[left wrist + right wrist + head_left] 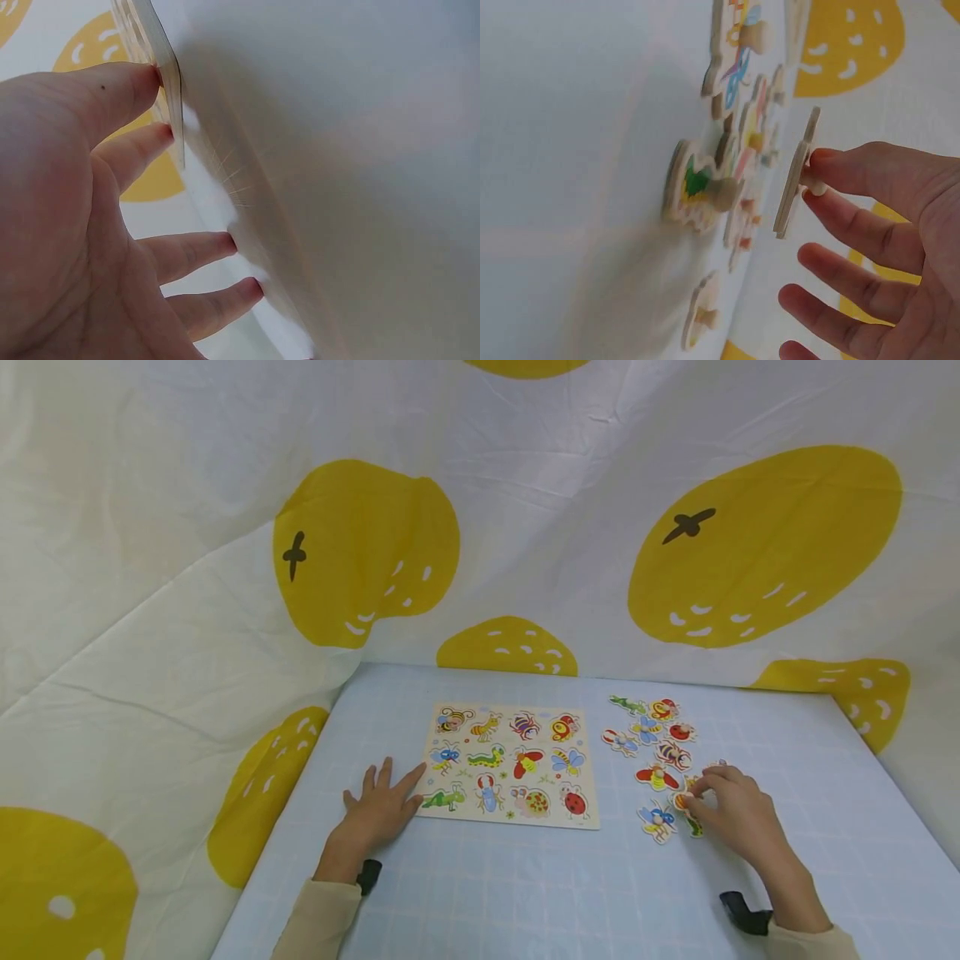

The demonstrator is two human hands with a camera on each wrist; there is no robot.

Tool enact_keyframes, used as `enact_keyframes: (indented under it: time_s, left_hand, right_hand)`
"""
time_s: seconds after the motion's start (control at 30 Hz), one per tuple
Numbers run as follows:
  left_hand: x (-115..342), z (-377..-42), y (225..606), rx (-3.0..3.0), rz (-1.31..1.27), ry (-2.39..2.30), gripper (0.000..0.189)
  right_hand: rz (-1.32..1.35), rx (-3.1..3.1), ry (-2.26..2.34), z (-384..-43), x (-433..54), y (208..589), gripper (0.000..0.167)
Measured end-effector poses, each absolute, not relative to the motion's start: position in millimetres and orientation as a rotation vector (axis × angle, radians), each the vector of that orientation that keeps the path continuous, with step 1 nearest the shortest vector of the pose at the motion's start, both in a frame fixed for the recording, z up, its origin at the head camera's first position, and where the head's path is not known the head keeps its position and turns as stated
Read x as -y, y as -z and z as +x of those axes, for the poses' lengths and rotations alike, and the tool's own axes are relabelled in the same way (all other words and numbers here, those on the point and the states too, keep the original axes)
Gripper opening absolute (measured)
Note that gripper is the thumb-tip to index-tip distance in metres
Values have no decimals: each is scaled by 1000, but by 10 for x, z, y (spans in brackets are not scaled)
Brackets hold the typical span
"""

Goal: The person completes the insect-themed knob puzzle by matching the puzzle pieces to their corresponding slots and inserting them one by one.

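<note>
A wooden insect puzzle board lies flat on the table, printed with rows of insect pictures. My left hand rests at its left edge with fingers spread; in the left wrist view the thumb and a finger touch the edge of the board. Off to the right, my right hand pinches a knobbed puzzle piece by its knob between thumb and forefinger. That piece is raised off the table, tilted edge-on in the right wrist view, so its picture is hidden there. A green-printed piece lies below it.
Several loose knobbed insect pieces lie right of the board, among them a red-winged one, a blue fly and a ladybug. A pale blue checked cloth covers the table. A lemon-printed curtain hangs behind and at the sides.
</note>
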State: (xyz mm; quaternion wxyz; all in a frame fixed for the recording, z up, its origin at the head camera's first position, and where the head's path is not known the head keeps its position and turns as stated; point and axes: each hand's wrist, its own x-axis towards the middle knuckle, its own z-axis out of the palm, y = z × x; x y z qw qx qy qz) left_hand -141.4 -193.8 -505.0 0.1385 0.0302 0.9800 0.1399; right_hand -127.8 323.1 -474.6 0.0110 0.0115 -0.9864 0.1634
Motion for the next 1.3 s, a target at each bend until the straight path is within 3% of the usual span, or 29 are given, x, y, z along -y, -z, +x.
enact_keyframes:
  time_s: [1.3]
  left_hand:
    - [1921,-1388,4990,-2829,77,-432,57]
  right_hand:
    - [524,2843,-514,-1948,-2118,4501,16]
